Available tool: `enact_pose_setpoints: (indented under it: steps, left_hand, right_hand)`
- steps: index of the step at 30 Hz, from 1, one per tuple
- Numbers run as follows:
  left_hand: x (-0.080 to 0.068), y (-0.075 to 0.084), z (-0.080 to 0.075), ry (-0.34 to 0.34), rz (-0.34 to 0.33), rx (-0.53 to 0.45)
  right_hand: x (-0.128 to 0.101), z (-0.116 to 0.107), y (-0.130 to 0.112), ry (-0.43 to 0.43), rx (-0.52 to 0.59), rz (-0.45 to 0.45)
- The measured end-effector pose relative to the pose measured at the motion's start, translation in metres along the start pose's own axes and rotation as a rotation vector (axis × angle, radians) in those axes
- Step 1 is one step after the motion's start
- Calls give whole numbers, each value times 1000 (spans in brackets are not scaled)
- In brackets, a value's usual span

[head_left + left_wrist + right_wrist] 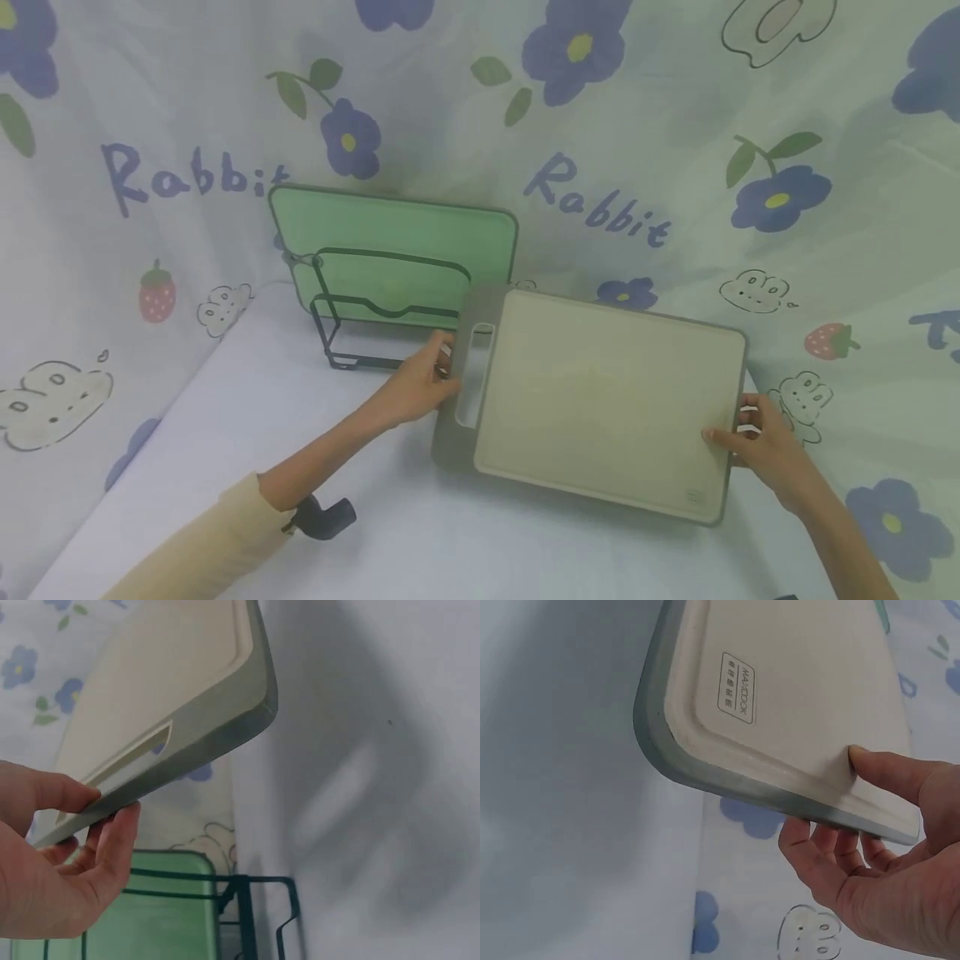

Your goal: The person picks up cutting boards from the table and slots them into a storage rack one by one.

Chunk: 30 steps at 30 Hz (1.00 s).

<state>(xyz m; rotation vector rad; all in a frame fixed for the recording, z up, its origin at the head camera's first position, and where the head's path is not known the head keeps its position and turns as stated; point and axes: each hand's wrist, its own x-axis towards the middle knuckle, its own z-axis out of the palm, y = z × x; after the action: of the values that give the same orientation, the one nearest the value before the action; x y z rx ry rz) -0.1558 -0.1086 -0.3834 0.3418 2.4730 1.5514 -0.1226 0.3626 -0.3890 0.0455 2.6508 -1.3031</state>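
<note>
Both hands hold a cream cutting board (611,400) with a grey-green rim, raised off the white table and tilted toward the head camera. My left hand (416,379) pinches its handle end beside the long slot, thumb on the face and fingers beneath, as the left wrist view shows too. At the opposite short edge, my right hand (772,454) grips with the thumb on the face and fingers curled behind. A printed MAXCOOK label (737,688) sits near that corner. Behind the left hand, a green board (405,225) leans upright in a dark wire rack (330,333).
The white tabletop (360,550) runs under the boards and rack. A curtain (450,108) printed with flowers and rabbits hangs close behind. A dark wrist-camera mount (324,518) sticks out from the left sleeve.
</note>
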Motion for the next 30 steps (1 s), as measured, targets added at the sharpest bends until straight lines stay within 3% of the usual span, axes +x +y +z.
enact_pose_setpoints:
  steps: [15, 25, 30]
  left_hand:
    - [-23, 18, -43, -9, 16, -16]
    - [-34, 39, -74, -1, 59, -45]
    - [-37, 46, -90, 29, 71, -41]
  right_hand:
    - [-11, 5, -43, 59, -2, -126]
    - [-4, 7, -74, 55, -11, -182]
    - [4, 9, -89, 94, -13, -265]
